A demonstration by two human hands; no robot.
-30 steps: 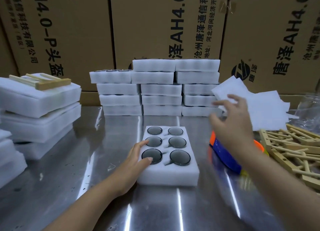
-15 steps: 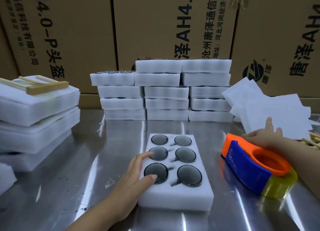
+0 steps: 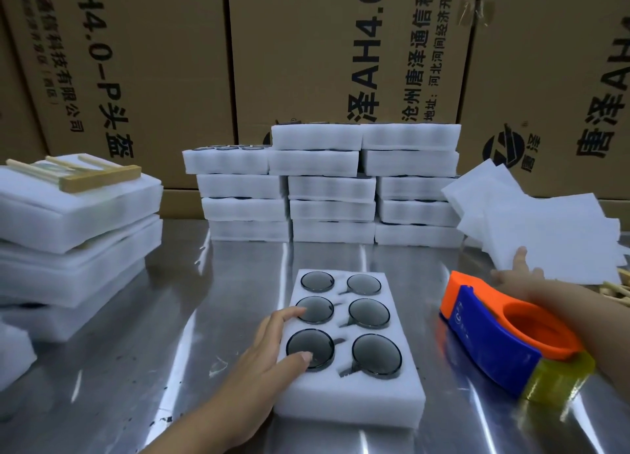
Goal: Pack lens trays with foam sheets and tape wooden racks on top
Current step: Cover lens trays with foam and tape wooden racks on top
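Nearest to me, my left hand (image 3: 272,348) lay flat with relaxed fingers on the left side of the white foam lens tray (image 3: 347,406) and gripped nothing. Its fingertips touched two of the six round dark lenses (image 3: 370,312). This tray stood on the shiny steel counter (image 3: 163,317) with no sheet and no rack on it, so I judged that its packing was only beginning.

Just to the right lay the orange and blue tape dispenser (image 3: 494,337). Behind it my right hand (image 3: 514,278) was at the edge of the loose pile of thin white foam sheets (image 3: 545,228). I could not tell whether it had pinched one. Some pale wooden racks (image 3: 613,290) showed at the right border.

On the left, a stack of covered foam packs (image 3: 78,221) carried one flat wooden rack (image 3: 92,175) and looked finished. Far back, three columns of stacked lens trays (image 3: 327,187) waited before the brown cardboard boxes (image 3: 306,44).
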